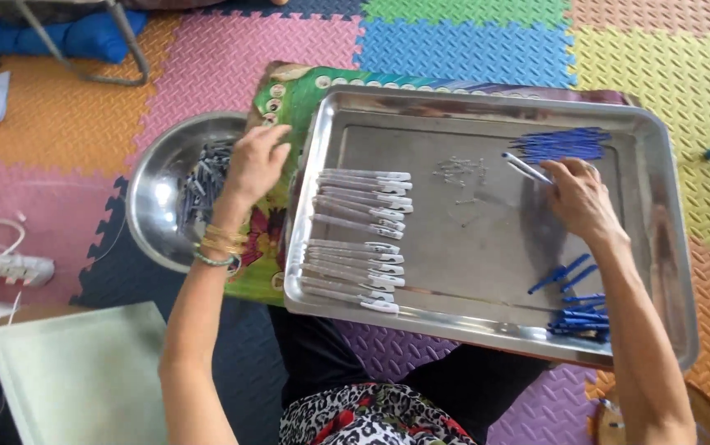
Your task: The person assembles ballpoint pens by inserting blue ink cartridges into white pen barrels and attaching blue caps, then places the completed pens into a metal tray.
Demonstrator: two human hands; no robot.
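Right hand [579, 196] right of frame centre over steel tray [487, 272], fingers pinched on one pen barrel [526, 167], long axis diagonal, free end pointing toward upper left of frame. Left hand [254, 161] left of centre, reaching into round steel bowl [157, 198] of small grey parts [204, 183], fingers curled, grip not discernible. In tray: two rows of grey-white barrels [359, 239] lying roughly horizontal, blue refills [561, 144] upper right, more blue pieces [578, 317] lower right.
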